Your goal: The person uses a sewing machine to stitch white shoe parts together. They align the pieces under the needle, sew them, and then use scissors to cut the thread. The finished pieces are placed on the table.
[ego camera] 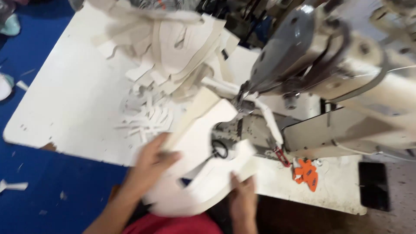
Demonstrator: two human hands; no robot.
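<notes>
The white cut piece [203,143], a curved, stiff-looking sheet with a cutout in its middle, lies across the front edge of the white table [73,99], reaching up to the needle area of the sewing machine [312,65]. I see my left hand [151,162] on its left side, thumb on top and fingers curled under a long cream strip that runs up along the piece, so it is gripping the material. My right hand [242,193] is at the lower right edge of the piece, fingers pressed on it; the picture is too blurred for me to tell whether it pinches the edge or only rests there. Through the cutout I make out black scissors [219,149] lying on the machine bed. Behind the piece is a heap of cream and white cut parts [173,43], with narrow white offcuts [145,117] scattered just before it. To the right, near the table's front edge, lies a small orange tool [307,173], and beyond it a dark flat phone-like slab [373,184]. The floor [34,190] is blue.
</notes>
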